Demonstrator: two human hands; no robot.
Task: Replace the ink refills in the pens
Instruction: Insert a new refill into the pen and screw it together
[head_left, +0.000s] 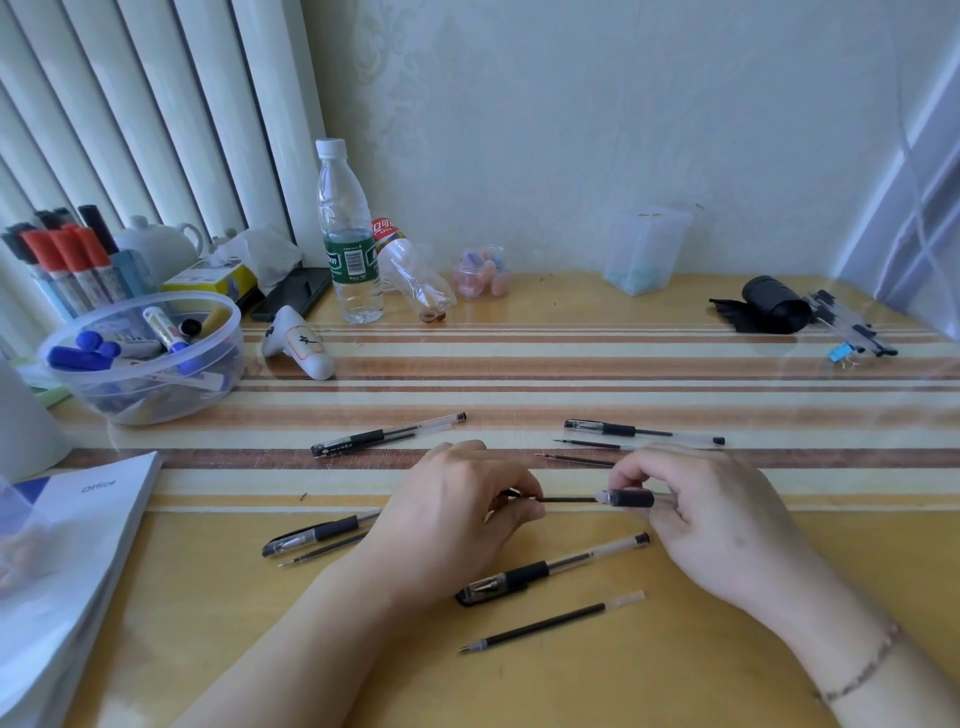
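Observation:
My left hand (457, 504) pinches a thin black ink refill (566, 500) by its tip end. My right hand (696, 499) grips a clear pen barrel with a black rubber grip (631, 498); the refill's other end sits inside that barrel. Around the hands lie capped black gel pens (387, 434), (641, 432), (311, 535), (550, 568). Loose refills lie beside them (550, 621), (322, 553), (587, 443), (574, 458). All rest on the striped yellow table (519, 364).
A clear tub of markers (140, 358) and a marker holder (67, 260) stand at the left. A water bottle (348, 234), a white ceramic piece (301, 343), small jars and a plastic box (644, 249) line the back. A booklet (62, 545) lies front left; black roll (769, 304) back right.

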